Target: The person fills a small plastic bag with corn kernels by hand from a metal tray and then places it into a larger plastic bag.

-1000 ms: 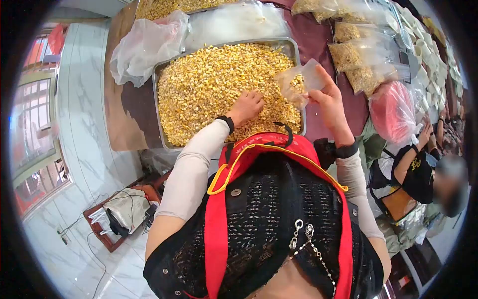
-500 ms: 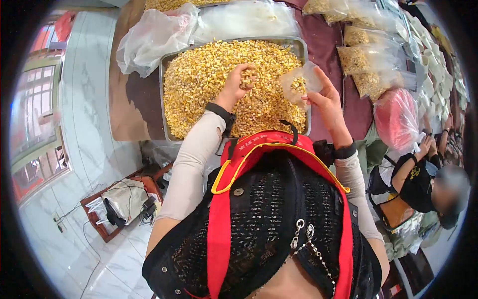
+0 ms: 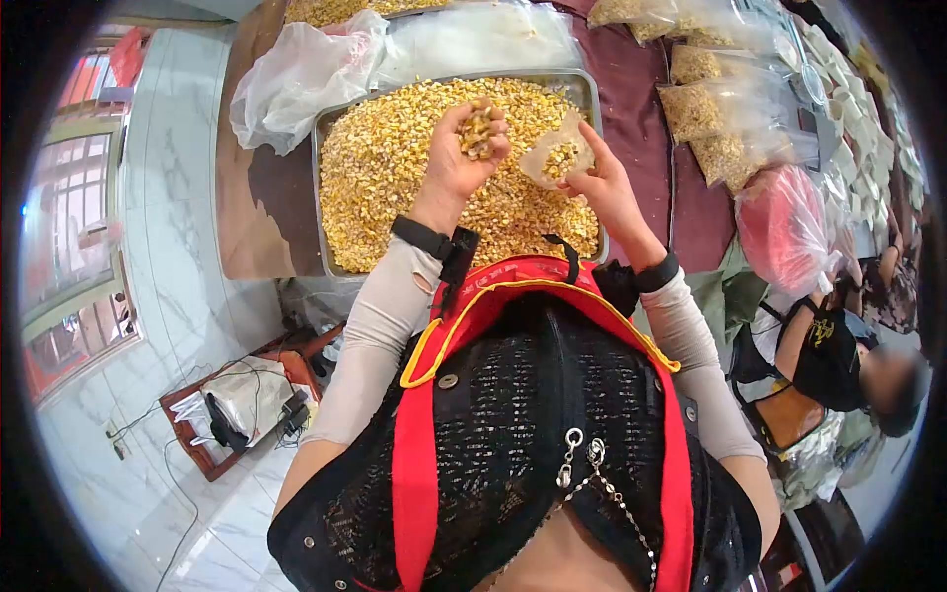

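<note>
A wide metal tray (image 3: 318, 187) is heaped with small dried yellow-and-tan pieces (image 3: 385, 148); their exact kind I cannot make out. My left hand (image 3: 456, 168) is above the middle of the heap, palm up, fingers curled round a handful of the pieces. To its right, my right hand (image 3: 607, 183) grips a small clear plastic bag (image 3: 538, 163) between thumb and fingers. Some yellow pieces lie inside that bag, and its mouth faces roughly toward my left hand. A small gap separates the two hands.
Crumpled clear plastic (image 3: 306, 79) and a stack of flat clear bags (image 3: 483, 39) lie behind the tray. Several filled bags (image 3: 691, 111) line the table's right side, near a red plastic bag (image 3: 779, 222). A person in black (image 3: 824, 355) sits at the right.
My left hand has risen from the heap with its handful and turned palm up. My right hand has moved left with the bag, closer to it. The view has shifted slightly.
</note>
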`<state>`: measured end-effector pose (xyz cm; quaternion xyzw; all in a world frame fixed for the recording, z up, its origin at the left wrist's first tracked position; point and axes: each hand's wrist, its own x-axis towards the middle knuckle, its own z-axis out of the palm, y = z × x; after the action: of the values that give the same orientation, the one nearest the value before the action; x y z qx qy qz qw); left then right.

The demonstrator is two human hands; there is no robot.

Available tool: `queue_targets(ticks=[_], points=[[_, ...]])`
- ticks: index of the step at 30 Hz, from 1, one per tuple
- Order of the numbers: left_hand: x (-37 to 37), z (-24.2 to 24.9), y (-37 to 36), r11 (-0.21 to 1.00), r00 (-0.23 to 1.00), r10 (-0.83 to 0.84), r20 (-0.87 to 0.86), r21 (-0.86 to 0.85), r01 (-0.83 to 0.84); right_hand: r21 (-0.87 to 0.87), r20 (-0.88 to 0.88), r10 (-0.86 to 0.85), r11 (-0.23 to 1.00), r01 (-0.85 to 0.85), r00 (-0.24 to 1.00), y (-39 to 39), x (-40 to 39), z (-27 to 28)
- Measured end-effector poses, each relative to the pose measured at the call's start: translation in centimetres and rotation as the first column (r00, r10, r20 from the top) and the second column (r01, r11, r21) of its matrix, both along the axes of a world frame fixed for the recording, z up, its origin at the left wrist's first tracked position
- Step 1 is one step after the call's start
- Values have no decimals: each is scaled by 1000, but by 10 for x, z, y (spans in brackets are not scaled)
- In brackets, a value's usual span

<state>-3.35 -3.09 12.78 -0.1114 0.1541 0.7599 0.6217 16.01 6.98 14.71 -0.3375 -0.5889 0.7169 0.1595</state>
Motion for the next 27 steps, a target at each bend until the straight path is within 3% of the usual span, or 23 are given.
queue_targets(ticks=[5, 7, 8, 13, 15, 24, 25, 27], points=[[34, 49, 23, 997, 988, -10, -151, -78, -2, 19, 29, -7, 1000, 6, 1000, -3, 2, 2], [44, 48, 32, 993, 942, -106, -317, -75, 86, 29, 7, -7, 1000, 6, 1000, -3, 3, -3], [51, 49, 36, 992, 871, -114, -479, -98, 76, 33, 7, -10, 999, 10, 1000, -3, 5, -4], [79, 38, 59, 989, 809, -32, -586, -137, -60, 67, 32, 31, 997, -33, 999, -3, 6, 5], [82, 30, 65, 983, 701, 112, -705, -23, -181, 61, 37, 16, 998, -18, 999, -4, 6, 2], [71, 20, 69, 990, 504, 79, -860, 8, -141, 63, 36, 15, 998, -17, 999, 0, 12, -3], [69, 22, 69, 990, 505, 76, -860, 6, -139, 52, 54, 0, 999, -3, 999, 0, 13, -2], [64, 41, 66, 978, 794, 108, -598, -78, -192, 40, 73, -15, 999, 12, 997, 0, 14, -3]])
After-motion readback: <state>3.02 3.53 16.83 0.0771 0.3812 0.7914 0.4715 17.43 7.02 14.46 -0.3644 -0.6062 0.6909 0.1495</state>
